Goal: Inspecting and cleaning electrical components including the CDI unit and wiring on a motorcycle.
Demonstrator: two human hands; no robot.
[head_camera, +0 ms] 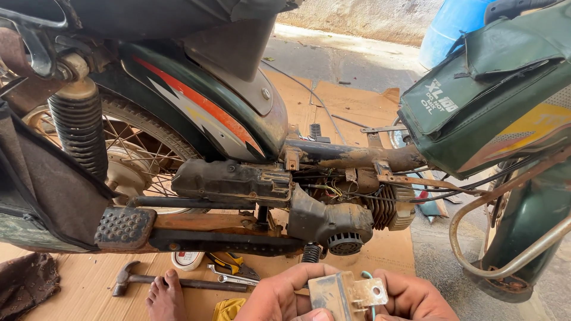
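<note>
Both hands sit close together at the bottom edge of the head view, knuckles up and backs toward the camera. The left hand [279, 294] curls its fingers inward, thumb tucked at the grip's near side. The right hand [413, 297] mirrors it on the other side of the grip, fingers bent, pinching from the right. The wrists drop out of view below. A bare foot [166, 297] rests well left of the grip
</note>
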